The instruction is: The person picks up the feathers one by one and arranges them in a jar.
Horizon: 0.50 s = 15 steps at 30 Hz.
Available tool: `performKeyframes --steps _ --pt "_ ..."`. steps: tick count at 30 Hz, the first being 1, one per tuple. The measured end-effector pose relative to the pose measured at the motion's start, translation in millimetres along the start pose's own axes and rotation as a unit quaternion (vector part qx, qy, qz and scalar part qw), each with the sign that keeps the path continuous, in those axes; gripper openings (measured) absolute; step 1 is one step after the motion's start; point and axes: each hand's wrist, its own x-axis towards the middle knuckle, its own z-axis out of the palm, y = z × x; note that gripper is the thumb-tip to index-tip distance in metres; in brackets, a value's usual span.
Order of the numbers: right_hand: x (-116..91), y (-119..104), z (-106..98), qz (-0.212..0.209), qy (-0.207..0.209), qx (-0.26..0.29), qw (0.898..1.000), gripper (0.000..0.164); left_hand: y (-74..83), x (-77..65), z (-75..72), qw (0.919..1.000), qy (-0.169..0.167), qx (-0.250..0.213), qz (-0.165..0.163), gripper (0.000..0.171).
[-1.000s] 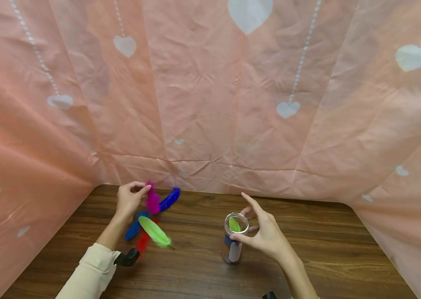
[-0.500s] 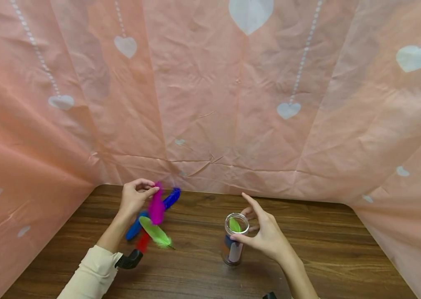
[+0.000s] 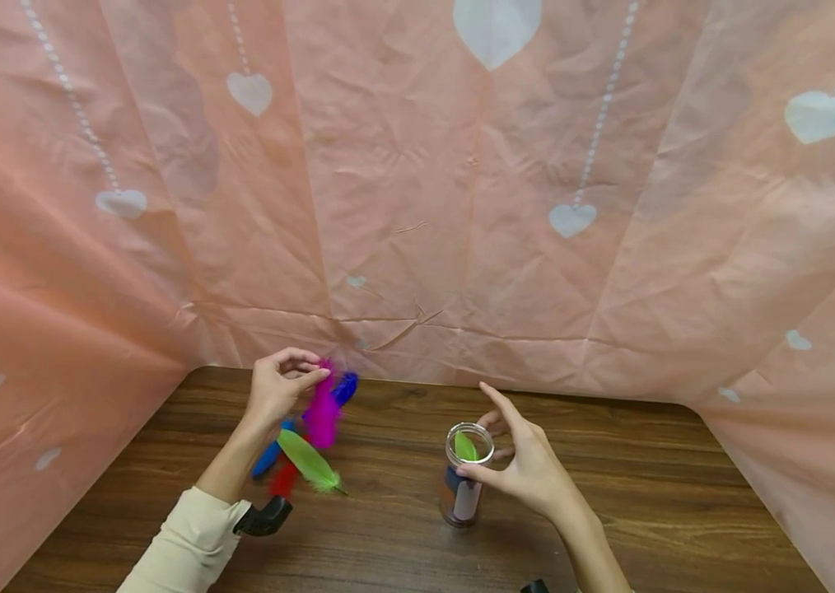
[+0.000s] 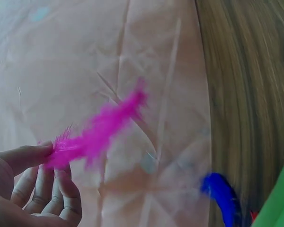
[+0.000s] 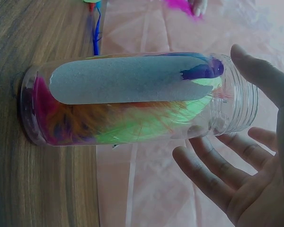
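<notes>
My left hand (image 3: 278, 391) pinches a magenta feather (image 3: 324, 414) between thumb and fingertips, and the feather hangs over the other feathers. In the left wrist view the fluffy magenta feather (image 4: 99, 132) is blurred. An open clear jar (image 3: 460, 504) stands upright on the table. My right hand (image 3: 532, 469) holds it near the neck, thumb at the rim and fingers on the far side. The right wrist view shows green, orange, purple and magenta feathers inside behind a pale label (image 5: 118, 80). A green tip (image 3: 465, 446) shows through the mouth.
On the wooden table (image 3: 610, 494) at left lie a light green feather (image 3: 308, 459), a dark blue feather (image 3: 344, 389), a lighter blue feather (image 3: 267, 458) and a red feather (image 3: 286, 479). A pink cloth with hearts (image 3: 417, 247) encloses the table's back and sides.
My left hand has shifted a little to the right with the magenta feather. The right hand and the jar have stayed in place.
</notes>
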Motion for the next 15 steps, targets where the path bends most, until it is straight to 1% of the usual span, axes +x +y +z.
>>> performKeyframes --steps 3,6,11,15 --pt "-0.1 0.6 -0.2 0.001 0.001 -0.001 1.0 0.109 3.7 -0.8 4.2 0.9999 -0.002 -0.007 0.009 0.021" --pt "0.0 0.8 -0.7 0.004 0.001 -0.001 1.0 0.11 7.1 -0.8 8.5 0.9998 -0.002 -0.016 0.015 0.021" --pt "0.6 0.6 -0.9 0.005 0.0 0.003 1.0 0.11 14.5 -2.9 17.2 0.9995 -0.011 -0.029 0.009 0.018" --pt "0.5 0.4 -0.7 0.007 0.0 0.003 1.0 0.11 20.2 -5.2 25.1 0.9988 -0.023 -0.042 0.011 0.018"
